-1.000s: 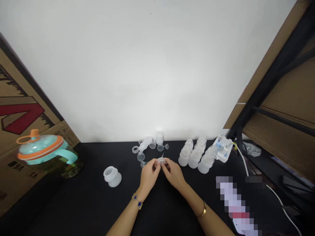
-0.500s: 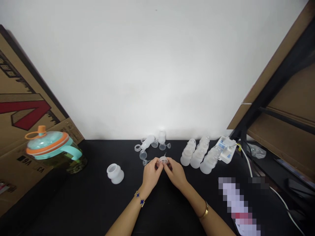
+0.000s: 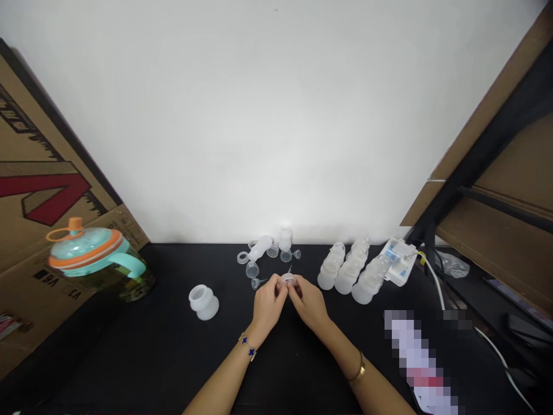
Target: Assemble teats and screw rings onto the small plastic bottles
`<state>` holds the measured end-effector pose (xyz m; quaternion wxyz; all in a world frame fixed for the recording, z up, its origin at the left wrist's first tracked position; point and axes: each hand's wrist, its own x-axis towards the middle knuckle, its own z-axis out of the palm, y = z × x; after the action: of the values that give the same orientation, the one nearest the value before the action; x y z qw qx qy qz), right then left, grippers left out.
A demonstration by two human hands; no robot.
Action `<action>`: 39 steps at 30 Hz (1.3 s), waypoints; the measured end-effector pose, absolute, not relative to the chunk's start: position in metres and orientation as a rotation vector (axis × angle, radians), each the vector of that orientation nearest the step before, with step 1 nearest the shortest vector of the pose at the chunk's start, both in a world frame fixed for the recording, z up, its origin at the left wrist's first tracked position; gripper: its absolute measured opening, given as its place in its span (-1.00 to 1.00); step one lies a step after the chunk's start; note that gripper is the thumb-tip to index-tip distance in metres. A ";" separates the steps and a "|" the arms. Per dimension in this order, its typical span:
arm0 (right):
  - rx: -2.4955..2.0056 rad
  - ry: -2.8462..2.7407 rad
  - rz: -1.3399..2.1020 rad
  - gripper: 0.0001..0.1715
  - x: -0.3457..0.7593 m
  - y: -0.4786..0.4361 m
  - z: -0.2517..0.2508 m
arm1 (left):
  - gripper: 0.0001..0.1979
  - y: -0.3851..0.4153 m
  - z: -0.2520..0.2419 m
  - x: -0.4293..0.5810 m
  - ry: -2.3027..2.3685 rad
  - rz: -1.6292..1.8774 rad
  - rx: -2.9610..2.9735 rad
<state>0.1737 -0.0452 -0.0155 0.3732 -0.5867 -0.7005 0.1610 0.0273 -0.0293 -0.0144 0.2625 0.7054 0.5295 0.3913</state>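
Observation:
Between both hands is a white bottle collar ring [image 3: 288, 278] with a clear pointed nipple sticking up out of it. My left hand [image 3: 268, 302] pinches its left side, and my right hand [image 3: 307, 302] grips the right side with thumb and fingers. The fingers hide the ring's lower part. An open white baby bottle [image 3: 204, 302] stands to the left of my left hand. Just beyond the hands lie a loose clear nipple [image 3: 258, 282], a clear cap [image 3: 252, 269], another collar ring [image 3: 243, 257] and a white bottle [image 3: 261, 248] on its side.
Several assembled baby bottles [image 3: 362, 288] stand in rows at the right. Behind them sits a white power strip [image 3: 400, 262] with a cable. A large teal and orange lidded jug [image 3: 97, 259] stands at the left by cardboard [image 3: 34, 242]. A pixelated phone-like object [image 3: 417, 363] lies front right.
Both hands keep their hold on the collar ring with only slight finger movement. The whole view has shifted a little; the other things stay in place.

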 end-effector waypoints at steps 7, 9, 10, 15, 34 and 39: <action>-1.486 -1.780 0.400 -0.69 0.174 -0.045 -0.016 | -0.69 -0.030 -0.016 0.028 1.398 1.089 1.879; -1.479 -1.773 0.409 -0.68 0.174 -0.046 -0.014 | -0.69 -0.029 -0.017 0.028 1.388 1.105 1.876; -1.476 -1.771 0.413 -0.68 0.174 -0.046 -0.013 | -0.69 -0.029 -0.017 0.028 1.383 1.110 1.876; -1.463 -1.768 0.388 -0.68 0.174 -0.048 -0.011 | -0.70 -0.031 -0.015 0.027 1.344 1.139 1.884; -1.472 -1.752 0.368 -0.69 0.174 -0.047 -0.011 | -0.69 -0.031 -0.013 0.028 1.288 1.197 1.815; -1.459 -1.749 0.400 -0.72 0.176 -0.047 -0.009 | -0.72 -0.032 -0.012 0.029 1.232 1.198 1.788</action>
<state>0.1756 -0.0469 -0.0090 0.4027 -0.5774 -0.6923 0.1585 0.0288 -0.0318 -0.0116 0.3251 0.6819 0.4697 0.4568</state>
